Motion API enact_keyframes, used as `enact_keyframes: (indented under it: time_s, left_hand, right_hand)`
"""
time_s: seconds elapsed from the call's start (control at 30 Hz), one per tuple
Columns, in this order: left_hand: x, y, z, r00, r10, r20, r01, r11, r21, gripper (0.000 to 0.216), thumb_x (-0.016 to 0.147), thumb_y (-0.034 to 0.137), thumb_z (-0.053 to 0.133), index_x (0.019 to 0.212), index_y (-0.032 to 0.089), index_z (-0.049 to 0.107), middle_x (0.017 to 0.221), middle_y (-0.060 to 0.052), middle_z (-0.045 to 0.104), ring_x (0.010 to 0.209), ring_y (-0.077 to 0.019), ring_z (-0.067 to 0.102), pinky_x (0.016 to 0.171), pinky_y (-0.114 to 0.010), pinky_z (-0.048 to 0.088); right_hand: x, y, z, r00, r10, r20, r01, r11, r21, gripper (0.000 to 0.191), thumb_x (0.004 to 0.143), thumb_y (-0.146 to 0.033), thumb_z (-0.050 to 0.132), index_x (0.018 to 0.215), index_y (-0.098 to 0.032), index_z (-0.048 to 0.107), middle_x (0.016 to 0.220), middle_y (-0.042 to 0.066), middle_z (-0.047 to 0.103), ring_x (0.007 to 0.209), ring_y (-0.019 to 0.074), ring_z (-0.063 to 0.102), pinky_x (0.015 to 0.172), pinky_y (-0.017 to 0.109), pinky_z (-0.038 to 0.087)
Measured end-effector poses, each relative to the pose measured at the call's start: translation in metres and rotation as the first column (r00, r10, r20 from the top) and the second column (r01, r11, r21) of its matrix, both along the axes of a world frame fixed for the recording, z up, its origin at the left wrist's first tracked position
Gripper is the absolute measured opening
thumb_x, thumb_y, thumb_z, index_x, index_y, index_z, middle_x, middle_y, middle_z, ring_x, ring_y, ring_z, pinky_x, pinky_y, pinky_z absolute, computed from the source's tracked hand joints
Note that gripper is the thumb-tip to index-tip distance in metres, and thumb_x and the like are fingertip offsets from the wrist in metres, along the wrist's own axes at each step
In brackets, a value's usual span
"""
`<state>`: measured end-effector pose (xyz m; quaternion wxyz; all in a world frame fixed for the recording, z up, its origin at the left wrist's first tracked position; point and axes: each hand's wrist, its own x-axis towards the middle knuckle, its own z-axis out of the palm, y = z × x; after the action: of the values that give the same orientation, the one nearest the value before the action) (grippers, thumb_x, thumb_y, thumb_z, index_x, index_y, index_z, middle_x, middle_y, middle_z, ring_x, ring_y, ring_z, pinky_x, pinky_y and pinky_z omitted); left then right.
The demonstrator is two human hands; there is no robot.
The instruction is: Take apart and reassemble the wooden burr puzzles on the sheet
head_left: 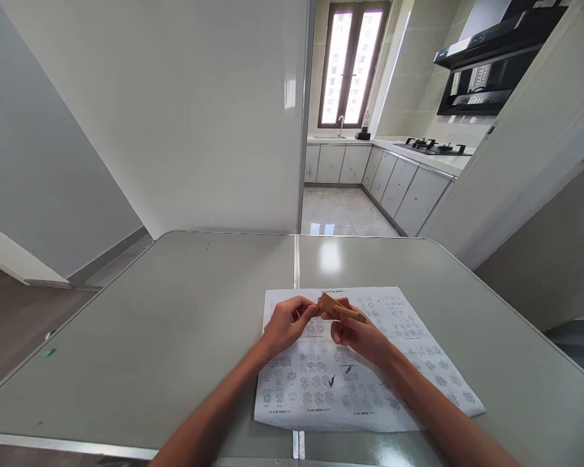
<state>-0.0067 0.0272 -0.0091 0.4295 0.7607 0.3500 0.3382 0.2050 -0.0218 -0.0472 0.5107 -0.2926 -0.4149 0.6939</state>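
Observation:
Small brown wooden puzzle pieces (331,303) are held together above a printed sheet, several bars set at angles to each other. My right hand (357,334) is closed around them from the right, and one bar sticks out over its fingers. From the left, my left hand (292,319) pinches at the near end of the pieces with thumb and forefinger; what lies between those fingertips is mostly hidden. Under both hands lies the white instruction sheet (316,405), printed with rows of small line diagrams and with fold creases.
The grey table (199,311) has a metal seam (296,259) down its middle. A small green bit (49,352) lies near its left edge. Beyond the table stand a white wall panel (214,117) and a kitchen with a stove (433,147).

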Motion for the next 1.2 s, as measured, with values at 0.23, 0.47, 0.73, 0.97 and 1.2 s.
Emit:
enact_keyframes:
  time_s: [0.23,0.47,0.73,0.97,1.2]
  left_hand:
    - [0.002,0.001,0.000,0.973,0.070,0.219,0.023,0.917,-0.398,0.055,0.097,0.070,0.043,0.120,0.021,0.052,0.074,0.000,0.066,0.048,-0.0111,0.055,0.041,-0.020,0.033]
    - [-0.001,-0.001,0.006,0.988,-0.011,0.157,0.079,0.899,-0.430,0.071,0.095,0.078,0.035,0.114,0.017,0.066,0.068,-0.002,0.063,0.053,-0.0122,0.054,0.046,-0.021,0.036]
    - [0.000,-0.005,0.017,0.990,-0.090,0.112,0.126,0.914,-0.386,0.048,0.090,0.063,0.063,0.095,0.017,0.077,0.081,-0.007,0.071,0.064,-0.0149,0.059,0.052,-0.023,0.038]
    - [0.002,-0.004,0.017,0.949,0.078,0.307,0.067,0.897,-0.436,0.048,0.089,0.063,0.065,0.100,0.017,0.071,0.102,-0.011,0.076,0.085,-0.0217,0.073,0.073,-0.029,0.055]
    - [0.000,0.005,0.004,0.889,0.207,0.409,0.082,0.806,-0.586,0.048,0.088,0.063,0.065,0.099,0.016,0.064,0.092,-0.008,0.072,0.062,-0.0136,0.066,0.056,-0.024,0.050]
  right_hand:
    - [-0.007,-0.002,0.009,0.969,-0.143,0.200,0.114,0.982,0.148,0.045,0.094,-0.050,0.069,0.130,-0.023,0.064,0.099,0.009,0.073,0.069,0.0169,0.063,0.058,0.030,0.049]
    - [-0.012,-0.006,0.008,0.794,-0.337,0.505,0.142,0.912,0.385,0.044,0.098,-0.047,0.061,0.136,-0.025,0.060,0.108,0.008,0.074,0.084,0.0219,0.070,0.073,0.035,0.058]
    - [-0.015,-0.016,0.004,0.622,-0.503,0.600,0.067,0.798,0.599,0.046,0.098,-0.036,0.063,0.143,-0.031,0.056,0.122,0.007,0.076,0.102,0.0280,0.075,0.086,0.042,0.060]
    - [-0.012,-0.013,0.008,0.576,-0.629,0.522,0.248,0.743,0.622,0.041,0.096,-0.042,0.067,0.133,-0.028,0.061,0.111,0.009,0.079,0.092,0.0278,0.076,0.085,0.045,0.061]
    - [0.000,-0.008,0.013,0.812,-0.487,0.323,0.432,0.872,0.230,0.044,0.100,-0.057,0.056,0.119,-0.021,0.070,0.049,-0.002,0.062,0.036,0.0143,0.044,0.045,0.032,0.046]
